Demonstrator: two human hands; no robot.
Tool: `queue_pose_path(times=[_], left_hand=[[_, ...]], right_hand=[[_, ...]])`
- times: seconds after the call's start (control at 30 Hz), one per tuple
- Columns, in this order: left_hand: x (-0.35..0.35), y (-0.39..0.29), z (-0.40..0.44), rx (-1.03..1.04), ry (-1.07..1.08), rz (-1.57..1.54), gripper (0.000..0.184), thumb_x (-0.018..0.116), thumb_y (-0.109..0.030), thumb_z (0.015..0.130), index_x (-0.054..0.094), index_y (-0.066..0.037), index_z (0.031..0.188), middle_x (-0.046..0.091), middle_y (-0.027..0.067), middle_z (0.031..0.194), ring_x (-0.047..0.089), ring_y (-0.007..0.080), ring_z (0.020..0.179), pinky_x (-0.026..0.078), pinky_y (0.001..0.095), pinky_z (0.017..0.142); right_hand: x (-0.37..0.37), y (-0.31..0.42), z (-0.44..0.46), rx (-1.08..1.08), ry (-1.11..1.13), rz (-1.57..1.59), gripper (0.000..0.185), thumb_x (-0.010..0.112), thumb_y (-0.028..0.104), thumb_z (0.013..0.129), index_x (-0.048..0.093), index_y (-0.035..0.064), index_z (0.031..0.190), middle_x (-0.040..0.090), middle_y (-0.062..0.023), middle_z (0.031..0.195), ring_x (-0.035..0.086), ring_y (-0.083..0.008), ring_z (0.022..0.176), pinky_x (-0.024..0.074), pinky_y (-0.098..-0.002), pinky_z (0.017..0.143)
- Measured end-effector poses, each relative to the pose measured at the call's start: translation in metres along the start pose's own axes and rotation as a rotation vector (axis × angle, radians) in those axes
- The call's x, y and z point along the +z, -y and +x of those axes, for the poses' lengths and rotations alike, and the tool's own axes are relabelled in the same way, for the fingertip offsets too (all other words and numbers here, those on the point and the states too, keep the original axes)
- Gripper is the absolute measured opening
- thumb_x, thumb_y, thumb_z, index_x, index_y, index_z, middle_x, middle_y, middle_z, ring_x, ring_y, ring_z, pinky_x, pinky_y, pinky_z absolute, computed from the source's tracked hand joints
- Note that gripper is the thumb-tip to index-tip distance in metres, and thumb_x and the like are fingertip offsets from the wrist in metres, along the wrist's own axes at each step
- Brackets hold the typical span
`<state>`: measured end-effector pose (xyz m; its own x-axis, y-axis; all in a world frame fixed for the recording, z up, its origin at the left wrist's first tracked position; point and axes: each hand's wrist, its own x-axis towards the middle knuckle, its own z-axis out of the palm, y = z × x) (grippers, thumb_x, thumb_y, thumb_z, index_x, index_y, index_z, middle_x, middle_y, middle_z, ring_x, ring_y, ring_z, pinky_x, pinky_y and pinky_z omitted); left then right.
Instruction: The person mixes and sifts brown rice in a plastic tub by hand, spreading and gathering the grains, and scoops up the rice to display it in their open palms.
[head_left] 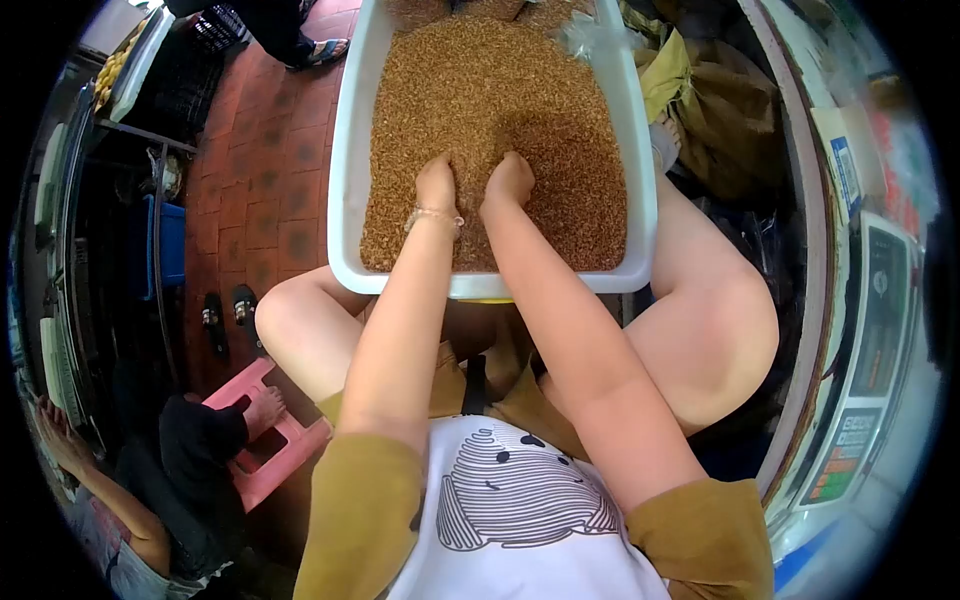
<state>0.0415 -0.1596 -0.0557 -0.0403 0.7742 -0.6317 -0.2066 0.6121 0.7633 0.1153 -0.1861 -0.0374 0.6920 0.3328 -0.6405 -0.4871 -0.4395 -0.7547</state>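
Note:
A white plastic tub [341, 200] holds a deep bed of small brown grains [575, 215]; their exact kind is too fine to make out. My left hand [436, 184], with a beaded bracelet at the wrist, curls closed in the grains near the tub's middle. Just right of it, my right hand [511, 180] is curled closed in them too. Both sets of fingertips are hidden among the grains. Between the hands the grains look blurred, and a darker patch lies to the right of my right hand.
Clear plastic bags [583, 38] lie at the tub's far end. On the right are a sack [735, 110] and a weighing scale [868, 330]. A pink stool [268, 470] with another person's foot [265, 412] on it stands at lower left, near black sandals [243, 305] on red tiles.

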Motion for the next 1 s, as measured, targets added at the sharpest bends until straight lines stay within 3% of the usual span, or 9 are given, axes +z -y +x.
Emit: queue_pose_path(times=[0.23, 0.3, 0.4, 0.5, 0.6, 0.67, 0.83, 0.9, 1.0], left_hand=[[0.035, -0.066, -0.043, -0.066, 0.226, -0.58, 0.032, 0.047, -0.021, 0.087, 0.052, -0.002, 0.112, 0.055, 0.0149, 0.114, 0.05, 0.0298, 0.107, 0.037, 0.0442, 0.097], [0.039, -0.084, -0.026, 0.061, 0.402, -0.763, 0.031, 0.047, -0.02, 0.086, 0.053, -0.005, 0.112, 0.05, 0.014, 0.12, 0.045, 0.0301, 0.114, 0.025, 0.0488, 0.106], [0.034, -0.104, -0.022, 0.189, 0.254, -0.539, 0.048, 0.046, -0.029, 0.086, 0.042, -0.007, 0.128, 0.034, 0.0121, 0.138, 0.024, 0.0303, 0.131, -0.004, 0.0551, 0.107], [0.014, -0.09, -0.023, 0.304, 0.016, -0.102, 0.053, 0.045, -0.027, 0.088, 0.036, -0.007, 0.136, 0.028, 0.0162, 0.144, 0.02, 0.0307, 0.135, 0.014, 0.0472, 0.11], [-0.016, -0.05, 0.0, 0.779, -0.154, 0.34, 0.05, 0.048, -0.027, 0.087, 0.04, -0.008, 0.132, 0.038, 0.0195, 0.135, 0.029, 0.0337, 0.13, 0.022, 0.0471, 0.106], [-0.024, -0.051, -0.033, 0.76, -0.212, 0.793, 0.048, 0.05, -0.027, 0.086, 0.042, -0.01, 0.131, 0.04, 0.0205, 0.131, 0.034, 0.0349, 0.125, 0.024, 0.0473, 0.104], [-0.023, -0.046, -0.047, 0.417, -0.155, 1.53, 0.047, 0.048, -0.032, 0.085, 0.046, -0.013, 0.128, 0.041, 0.0202, 0.128, 0.04, 0.036, 0.119, 0.034, 0.0491, 0.098], [-0.015, -0.048, -0.051, 0.26, -0.003, 1.625, 0.051, 0.046, -0.038, 0.085, 0.044, -0.014, 0.129, 0.037, 0.0238, 0.135, 0.039, 0.0426, 0.122, 0.037, 0.0462, 0.099], [-0.014, -0.05, -0.042, 0.242, 0.251, 1.623, 0.049, 0.045, -0.037, 0.084, 0.052, -0.01, 0.124, 0.048, 0.0228, 0.128, 0.049, 0.0373, 0.115, 0.041, 0.042, 0.096]], right_hand=[[0.008, 0.059, -0.003, 0.236, 0.386, 0.771, 0.046, 0.045, 0.014, 0.081, 0.047, 0.0009, 0.124, 0.053, -0.014, 0.117, 0.055, -0.0262, 0.099, 0.0428, -0.0441, 0.088], [0.012, 0.081, 0.006, 0.085, 0.504, 0.833, 0.04, 0.047, 0.014, 0.079, 0.05, 0.0013, 0.117, 0.053, -0.013, 0.117, 0.05, -0.0296, 0.111, 0.0376, -0.0489, 0.095], [-0.003, 0.108, -0.001, -0.216, 0.205, 0.446, 0.052, 0.047, 0.009, 0.079, 0.042, 0.0027, 0.13, 0.051, -0.0141, 0.117, 0.046, -0.026, 0.115, 0.0363, -0.0426, 0.097], [-0.014, 0.09, 0.011, -0.375, 0.117, 0.387, 0.048, 0.049, 0.01, 0.08, 0.043, 0.0041, 0.128, 0.047, -0.014, 0.119, 0.043, -0.0271, 0.114, 0.0302, -0.0419, 0.102], [-0.033, 0.069, 0.002, -0.57, -0.115, -0.403, 0.032, 0.053, 0.015, 0.082, 0.05, 0.0077, 0.113, 0.041, -0.0138, 0.123, 0.039, -0.0301, 0.117, 0.0274, -0.0486, 0.1], [-0.04, 0.049, -0.001, -0.738, -0.175, -0.88, 0.026, 0.054, 0.02, 0.083, 0.052, 0.0089, 0.107, 0.043, -0.0133, 0.121, 0.039, -0.0306, 0.117, 0.0299, -0.0519, 0.095], [-0.03, 0.038, -0.001, -0.75, -0.038, -1.261, 0.033, 0.049, 0.03, 0.085, 0.055, 0.0085, 0.11, 0.049, -0.0115, 0.121, 0.044, -0.0311, 0.115, 0.037, -0.0475, 0.093], [-0.028, 0.043, -0.012, -0.595, 0.093, -1.491, 0.037, 0.048, 0.032, 0.086, 0.057, 0.0092, 0.114, 0.053, -0.0122, 0.121, 0.05, -0.0301, 0.113, 0.0434, -0.0443, 0.089], [-0.019, 0.046, -0.02, -0.491, 0.326, -1.756, 0.039, 0.049, 0.033, 0.084, 0.061, 0.0083, 0.112, 0.059, -0.0133, 0.117, 0.057, -0.0278, 0.107, 0.0479, -0.0408, 0.085]])
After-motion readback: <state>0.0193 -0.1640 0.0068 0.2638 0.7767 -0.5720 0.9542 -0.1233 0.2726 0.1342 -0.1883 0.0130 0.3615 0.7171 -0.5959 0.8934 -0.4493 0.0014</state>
